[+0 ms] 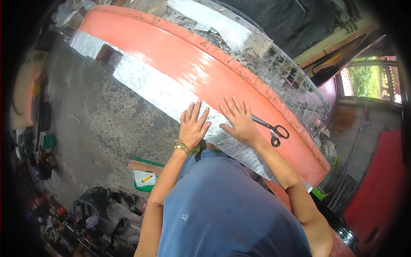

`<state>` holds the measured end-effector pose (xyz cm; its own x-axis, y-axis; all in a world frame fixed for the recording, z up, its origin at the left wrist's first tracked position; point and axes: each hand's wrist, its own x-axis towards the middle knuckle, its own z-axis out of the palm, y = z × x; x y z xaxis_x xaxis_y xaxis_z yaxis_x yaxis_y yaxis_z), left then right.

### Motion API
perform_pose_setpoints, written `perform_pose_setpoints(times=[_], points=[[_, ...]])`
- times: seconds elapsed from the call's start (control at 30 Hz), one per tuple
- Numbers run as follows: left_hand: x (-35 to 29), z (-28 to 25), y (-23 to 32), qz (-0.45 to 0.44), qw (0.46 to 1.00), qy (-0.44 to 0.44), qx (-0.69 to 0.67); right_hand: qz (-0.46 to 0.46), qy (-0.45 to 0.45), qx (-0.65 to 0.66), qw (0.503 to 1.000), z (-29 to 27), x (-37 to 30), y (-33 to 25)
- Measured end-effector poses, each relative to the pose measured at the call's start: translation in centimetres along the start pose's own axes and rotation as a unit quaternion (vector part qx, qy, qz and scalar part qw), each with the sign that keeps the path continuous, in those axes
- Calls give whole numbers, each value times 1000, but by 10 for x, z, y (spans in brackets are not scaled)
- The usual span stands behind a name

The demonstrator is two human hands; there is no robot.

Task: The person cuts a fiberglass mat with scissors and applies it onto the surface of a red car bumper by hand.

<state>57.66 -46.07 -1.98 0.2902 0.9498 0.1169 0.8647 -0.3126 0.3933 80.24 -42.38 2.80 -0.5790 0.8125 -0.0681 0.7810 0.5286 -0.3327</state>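
A long, curved, glossy orange panel (171, 55) stretches from the far left to the near right in front of me. Along its near edge lies a strip of whitish, fibrous matting (147, 83), partly overhanging. My left hand (194, 125), with a gold watch (182, 147) on the wrist, rests flat on this matting with fingers extended. My right hand (239, 121) lies palm down where the matting meets the orange surface, its fingers spread. Just right of it, a pair of black-handled scissors (274, 129) lies on the panel. Neither hand holds anything.
Another piece of pale matting (214, 21) lies beyond the panel, near a wire grid (291, 73). On the grey floor at lower left are a yellow marker (147, 179) on a white and green packet and dark parts (92, 203). A red sheet (376, 192) stands at right.
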Motion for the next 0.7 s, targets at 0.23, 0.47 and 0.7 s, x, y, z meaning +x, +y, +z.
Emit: perform_pose_setpoints(times=[0.23, 0.47, 0.7], points=[[-13, -2, -3, 4, 1000, -15, 24, -48, -23, -18, 998, 6, -7, -18], [-57, -19, -8, -27, 998, -14, 51, -101, -43, 59, 992, 18, -24, -61], [-138, -15, -47, -406, 857, 132, -288, -237, 1, 232, 943, 54, 25, -118]])
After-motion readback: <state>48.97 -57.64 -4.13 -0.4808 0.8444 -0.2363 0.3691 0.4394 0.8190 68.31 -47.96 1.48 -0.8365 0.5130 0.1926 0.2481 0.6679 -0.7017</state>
